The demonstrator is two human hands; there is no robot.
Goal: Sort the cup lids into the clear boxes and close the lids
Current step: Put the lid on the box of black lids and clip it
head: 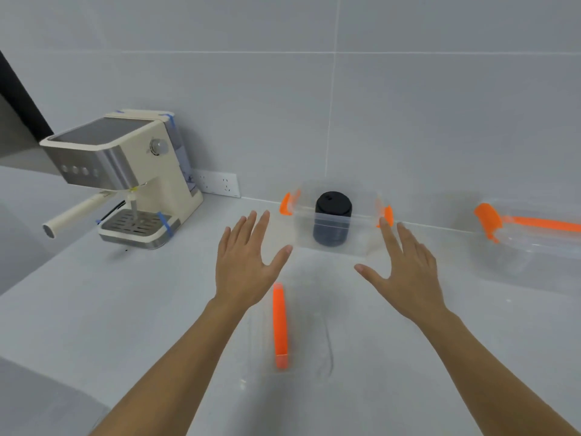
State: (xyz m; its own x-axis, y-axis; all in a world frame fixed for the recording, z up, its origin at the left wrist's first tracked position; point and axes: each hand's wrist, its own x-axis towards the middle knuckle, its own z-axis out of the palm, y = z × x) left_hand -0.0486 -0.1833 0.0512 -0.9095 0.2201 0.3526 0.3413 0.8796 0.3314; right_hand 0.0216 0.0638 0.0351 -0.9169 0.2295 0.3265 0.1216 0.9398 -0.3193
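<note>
Black stack of cup lids standing upright, long axis vertical, inside the clear box with orange latches, at twelve o'clock against the wall. Left hand and right hand both spread flat, palms down, holding nothing, flanking the box. Clear box lid at six o'clock, orange strip running near to far. Second box at two o'clock.
</note>
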